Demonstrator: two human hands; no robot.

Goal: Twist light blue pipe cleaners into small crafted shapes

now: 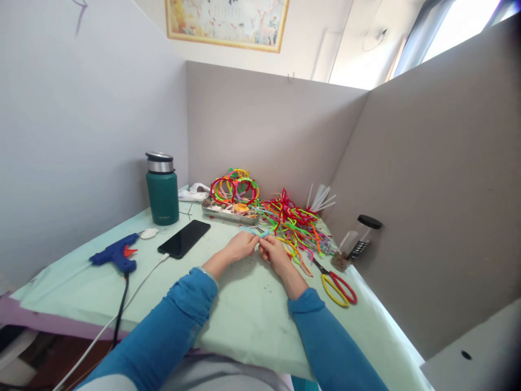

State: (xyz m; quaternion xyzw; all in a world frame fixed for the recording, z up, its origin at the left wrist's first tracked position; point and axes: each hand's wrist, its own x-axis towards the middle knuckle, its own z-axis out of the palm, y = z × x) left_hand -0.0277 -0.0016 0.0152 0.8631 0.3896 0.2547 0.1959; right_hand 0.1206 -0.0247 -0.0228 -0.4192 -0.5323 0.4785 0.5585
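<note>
Both my hands meet over the middle of the table, pinching a light blue pipe cleaner [265, 234]. My left hand [241, 246] grips it from the left, fingers closed. My right hand [274, 252] holds it from the other side, fingertips pressed together close to the left ones. A thin blue end sticks out above the left fingers. Just beyond the hands lies a heap of pipe cleaners [291, 212] in red, green, yellow and orange. Scissors [336, 285] with one red and one yellow handle rest right of my right hand.
A metal tray [230, 216] holds small pieces and coloured pipe-cleaner rings [235, 190]. At left stand a green bottle [163, 198], a black phone [184, 239] on a white cable and a blue glue gun [118, 253]. White sticks [321, 198] and a clear bottle [358, 241] are right. Grey partitions [268, 125] enclose the table.
</note>
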